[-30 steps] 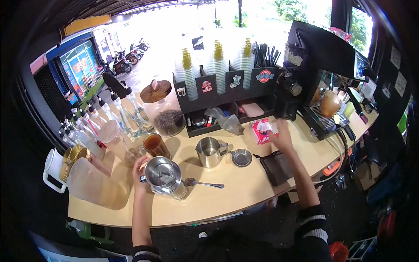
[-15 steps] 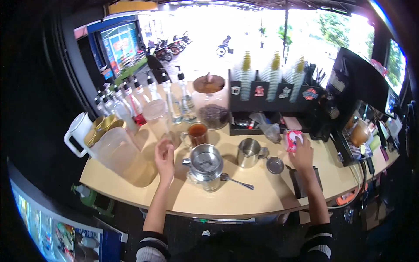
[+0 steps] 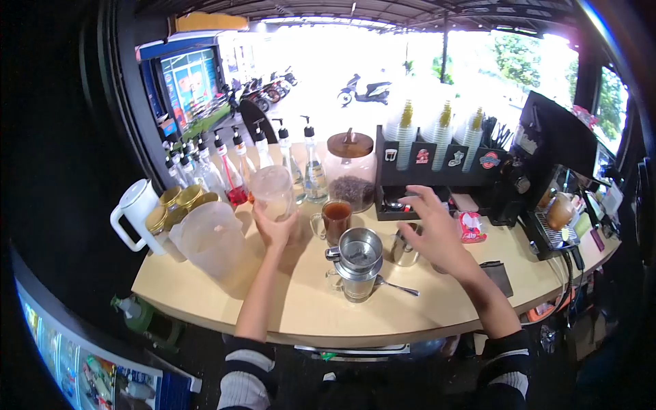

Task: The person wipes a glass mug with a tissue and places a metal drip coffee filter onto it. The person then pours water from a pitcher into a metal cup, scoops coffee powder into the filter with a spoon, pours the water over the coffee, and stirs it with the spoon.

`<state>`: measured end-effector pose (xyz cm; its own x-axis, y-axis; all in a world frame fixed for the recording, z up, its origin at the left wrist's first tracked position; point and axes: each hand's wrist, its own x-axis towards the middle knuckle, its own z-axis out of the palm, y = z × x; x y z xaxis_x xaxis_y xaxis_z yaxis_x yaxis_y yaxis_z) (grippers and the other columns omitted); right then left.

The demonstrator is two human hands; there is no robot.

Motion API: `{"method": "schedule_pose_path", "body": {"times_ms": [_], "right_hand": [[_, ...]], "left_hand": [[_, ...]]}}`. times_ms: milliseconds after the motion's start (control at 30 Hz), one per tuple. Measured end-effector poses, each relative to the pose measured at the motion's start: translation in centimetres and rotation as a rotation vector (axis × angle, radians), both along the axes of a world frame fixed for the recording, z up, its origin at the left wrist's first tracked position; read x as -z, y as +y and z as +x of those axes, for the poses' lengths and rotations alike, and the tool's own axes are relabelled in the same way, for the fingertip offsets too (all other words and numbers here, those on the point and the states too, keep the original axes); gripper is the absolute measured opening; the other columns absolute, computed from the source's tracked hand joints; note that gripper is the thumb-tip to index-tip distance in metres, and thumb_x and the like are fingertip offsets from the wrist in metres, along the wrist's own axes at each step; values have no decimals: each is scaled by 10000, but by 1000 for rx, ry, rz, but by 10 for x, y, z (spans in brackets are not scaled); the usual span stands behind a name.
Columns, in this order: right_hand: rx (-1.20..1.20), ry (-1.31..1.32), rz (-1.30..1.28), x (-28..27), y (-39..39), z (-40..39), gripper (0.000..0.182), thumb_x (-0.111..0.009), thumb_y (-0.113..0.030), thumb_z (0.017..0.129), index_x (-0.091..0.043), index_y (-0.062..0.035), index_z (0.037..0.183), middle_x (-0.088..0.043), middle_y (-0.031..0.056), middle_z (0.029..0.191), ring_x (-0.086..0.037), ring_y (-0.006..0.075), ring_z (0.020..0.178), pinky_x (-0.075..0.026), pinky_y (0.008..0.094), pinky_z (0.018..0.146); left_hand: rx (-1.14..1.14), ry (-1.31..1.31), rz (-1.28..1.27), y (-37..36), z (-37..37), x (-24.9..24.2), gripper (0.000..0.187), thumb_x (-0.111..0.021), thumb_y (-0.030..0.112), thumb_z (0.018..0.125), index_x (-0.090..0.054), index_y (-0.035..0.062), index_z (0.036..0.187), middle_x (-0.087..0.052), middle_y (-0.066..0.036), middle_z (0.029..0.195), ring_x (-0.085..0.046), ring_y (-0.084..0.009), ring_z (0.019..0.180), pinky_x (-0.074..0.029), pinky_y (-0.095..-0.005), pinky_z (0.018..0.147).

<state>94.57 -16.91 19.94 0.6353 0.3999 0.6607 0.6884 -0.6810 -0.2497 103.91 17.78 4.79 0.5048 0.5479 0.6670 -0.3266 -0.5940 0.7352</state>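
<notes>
My left hand [image 3: 277, 229] is wrapped round the lower part of a clear plastic container [image 3: 272, 186], left of the glass mug of brown drink [image 3: 337, 219]. My right hand [image 3: 435, 232], fingers apart and empty, hovers over the steel pitcher [image 3: 404, 251] and partly hides it. Between the hands, a metal drip filter [image 3: 360, 251] sits on top of a glass mug [image 3: 358, 289], with a spoon [image 3: 400, 287] lying beside it. The pink packet [image 3: 471, 227] lies to the right of my right hand.
Pump bottles [image 3: 313, 171] and a lidded jar of dark beans [image 3: 351, 181] line the back. A large plastic jug [image 3: 212, 239] and white pitcher [image 3: 133, 215] stand left. At the right are the cup rack [image 3: 437, 166], a black pouch [image 3: 497, 277] and an espresso machine [image 3: 557, 219].
My left hand has moved up and taken hold of the clear container. My right hand has left the pink packet and moved left over the steel pitcher. The camera view has shifted.
</notes>
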Motion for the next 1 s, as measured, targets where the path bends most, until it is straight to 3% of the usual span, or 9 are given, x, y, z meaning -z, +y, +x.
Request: {"method": "schedule_pose_path", "body": {"times_ms": [267, 333, 367, 433, 500, 600, 700, 867, 1000], "right_hand": [[-216, -108, -11, -25, 99, -41, 386, -682, -284, 795, -565, -61, 1088, -523, 125, 1168, -594, 304, 984, -504, 343, 777], [-132, -173, -152, -27, 130, -47, 603, -598, -539, 802, -577, 9, 1053, -578, 158, 1046, -647, 303, 831, -528, 342, 652], [-135, -179, -148, -28, 144, -49, 603, -598, -539, 802, -577, 9, 1053, -578, 158, 1046, -647, 303, 831, -528, 342, 652], [39, -35, -417, -33, 167, -51, 881, -463, -741, 756, -575, 97, 1006, -610, 195, 913, -660, 309, 702, -530, 369, 568], [53, 53, -514, -36, 182, -49, 890, -469, -742, 733, -613, 103, 972, -609, 181, 873, -655, 267, 718, -517, 335, 549], [-59, 258, -526, -32, 192, -49, 907, -484, -719, 745, -567, 148, 1001, -616, 218, 871, -664, 325, 728, -541, 378, 587], [-76, 225, -457, -23, 193, -51, 844, -544, -644, 729, -550, 138, 1048, -590, 246, 945, -655, 353, 814, -543, 406, 674], [-366, 199, -535, -34, 188, -49, 698, -729, -369, 641, -512, -19, 1205, -473, 211, 1178, -536, 347, 1048, -479, 423, 866], [-532, 160, -650, -45, 175, -45, 682, -751, -246, 622, -509, -67, 1233, -454, 164, 1193, -453, 323, 1117, -438, 409, 926]], "left_hand": [[278, -17, -55, -29, -115, -21, 989, -879, 215, 505, -323, -15, 1290, -452, -193, 1222, -450, -313, 1157, -370, -400, 983], [331, -18, -70, -33, -133, -12, 974, -872, 205, 508, -321, -9, 1282, -449, -181, 1217, -460, -309, 1142, -377, -394, 977], [327, -23, -65, -34, -140, -10, 974, -872, 205, 508, -321, -9, 1282, -449, -181, 1217, -460, -309, 1142, -377, -394, 977], [274, -10, 23, -40, -154, -14, 998, -878, 212, 494, -311, -5, 1286, -447, -179, 1217, -460, -308, 1144, -376, -397, 983], [252, -24, 69, -35, -155, -5, 1114, -906, 302, 454, -275, -40, 1306, -448, -192, 1212, -468, -298, 1144, -379, -408, 971], [199, 23, 91, -31, -159, 0, 1135, -911, 308, 440, -272, -41, 1310, -449, -199, 1218, -471, -303, 1150, -377, -409, 976], [216, 88, 147, -28, -160, -5, 1039, -881, 208, 471, -295, 13, 1306, -451, -193, 1238, -486, -314, 1138, -412, -411, 959], [410, 74, 35, -20, -161, -11, 1021, -868, 197, 478, -300, 42, 1312, -504, -185, 1193, -532, -310, 1095, -444, -396, 926], [512, 80, -20, -18, -160, -14, 1021, -871, 201, 472, -306, 39, 1307, -509, -184, 1185, -527, -314, 1100, -441, -400, 931]]}}
